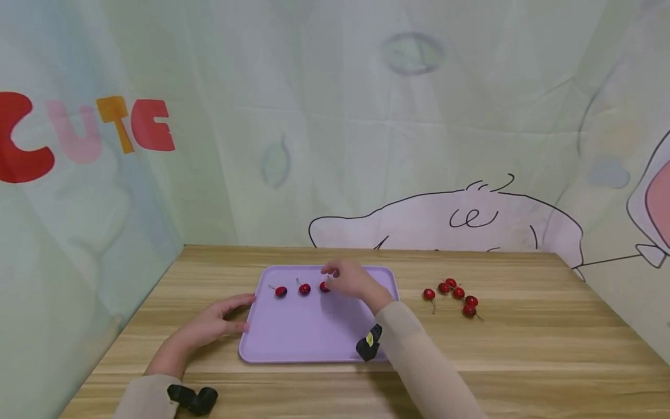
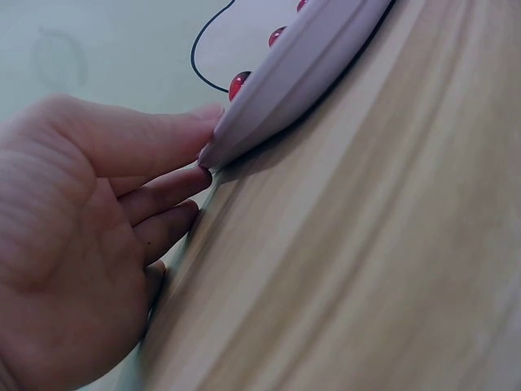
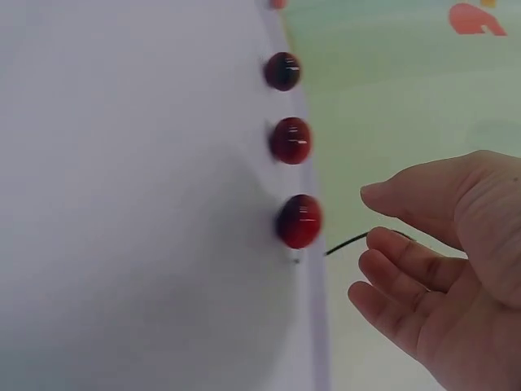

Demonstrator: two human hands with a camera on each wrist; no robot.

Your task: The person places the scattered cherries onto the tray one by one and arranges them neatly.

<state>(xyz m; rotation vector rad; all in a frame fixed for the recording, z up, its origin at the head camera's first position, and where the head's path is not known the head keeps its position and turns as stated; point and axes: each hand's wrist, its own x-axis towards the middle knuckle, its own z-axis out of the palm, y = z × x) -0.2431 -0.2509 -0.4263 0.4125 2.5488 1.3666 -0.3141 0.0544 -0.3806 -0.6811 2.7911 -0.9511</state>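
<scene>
A lilac tray (image 1: 309,337) lies on the wooden table with a row of red cherries on its far part. Among these are a left cherry (image 1: 281,291), a middle cherry (image 1: 305,288) and a right cherry (image 1: 324,287). My right hand (image 1: 352,280) hovers by the right cherry. In the right wrist view, thumb and fingers (image 3: 399,281) stand apart, loosely bent, with nothing between them; that cherry (image 3: 299,221) sits just beside them. At the tray's left edge, my left hand (image 1: 211,320) touches the rim with thumb and fingertips (image 2: 210,114), fingers spread and relaxed.
Several more cherries (image 1: 458,293) lie in a loose group on the table (image 1: 523,349), right of the tray. A printed cloth backdrop (image 1: 335,145) rises behind the table's far edge and along its sides. Black wrist cameras (image 1: 193,400) sit at both sleeves.
</scene>
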